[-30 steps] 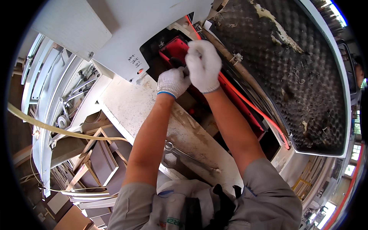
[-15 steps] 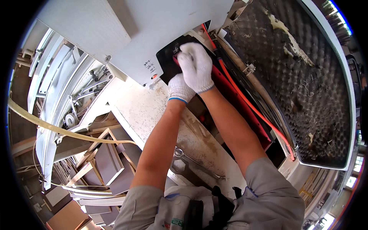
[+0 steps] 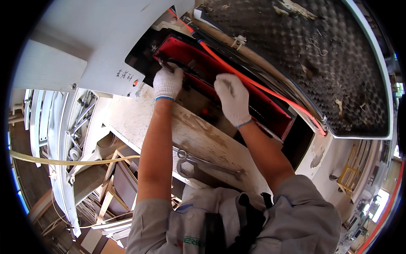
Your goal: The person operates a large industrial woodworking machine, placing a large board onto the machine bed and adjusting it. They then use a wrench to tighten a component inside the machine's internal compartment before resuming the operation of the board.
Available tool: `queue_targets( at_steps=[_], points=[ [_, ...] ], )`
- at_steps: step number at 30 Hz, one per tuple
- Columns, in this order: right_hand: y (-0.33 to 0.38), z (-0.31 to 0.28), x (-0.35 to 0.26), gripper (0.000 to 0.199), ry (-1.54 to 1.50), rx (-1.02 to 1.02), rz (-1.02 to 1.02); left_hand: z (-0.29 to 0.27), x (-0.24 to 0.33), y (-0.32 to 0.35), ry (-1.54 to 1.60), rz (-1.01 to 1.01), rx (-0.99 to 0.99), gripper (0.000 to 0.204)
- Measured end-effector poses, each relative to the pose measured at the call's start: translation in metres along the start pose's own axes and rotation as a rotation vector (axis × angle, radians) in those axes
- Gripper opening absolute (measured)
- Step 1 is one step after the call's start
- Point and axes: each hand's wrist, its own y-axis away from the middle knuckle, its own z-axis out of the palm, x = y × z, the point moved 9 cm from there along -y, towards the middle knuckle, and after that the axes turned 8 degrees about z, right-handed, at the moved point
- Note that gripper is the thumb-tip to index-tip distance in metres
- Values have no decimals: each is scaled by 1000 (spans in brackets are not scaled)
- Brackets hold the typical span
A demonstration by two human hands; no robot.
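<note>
My left hand (image 3: 168, 83), in a white knit glove with a blue cuff, is at the upper left end of a long red housing (image 3: 175, 46) inside the machine's opening. Its fingers are curled against a dark part (image 3: 164, 63) there; what they grip is partly hidden. My right hand (image 3: 233, 99), also gloved, hangs over the middle of the housing with its fingers curled in. Anything inside those fingers is hidden. Between the hands, a dark strip with a jagged edge (image 3: 190, 67) runs along the housing.
An orange-red hose (image 3: 258, 86) runs along the far side of the opening. A raised lid lined with dark bumpy foam (image 3: 321, 76) stands right. Wrenches (image 3: 207, 164) lie on the worn ledge (image 3: 148, 116) near my body. Wood offcuts (image 3: 120, 186) are stacked lower left.
My hands were together at the housing's upper end. Now they are apart, the right one drawn back along the housing toward the lower right. The view has shifted rightward, showing more of the red housing.
</note>
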Motion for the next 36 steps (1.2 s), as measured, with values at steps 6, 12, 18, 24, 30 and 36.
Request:
queue_targets(
  at_steps=[6, 12, 18, 24, 30, 36],
  points=[
    [89, -62, 1, 20, 117, -13, 145, 1, -11, 8, 838, -2, 96, 22],
    [117, -178, -46, 23, 305, 202, 103, -3, -37, 11, 1256, -230, 83, 20],
    [76, -299, -255, 29, 804, 676, -959, -36, 11, 152, 1341, -138, -227, 22],
    [-104, -395, -356, 62, 921, 543, -481, -74, -8, 289, 1295, -298, -31, 25],
    [-75, -369, -356, 58, 791, 604, -400, -114, -59, 334, 1321, -351, 186, 25],
    [104, -253, -340, 41, 901, 582, -522, -131, -43, 306, 1257, -277, 131, 23]
  ],
)
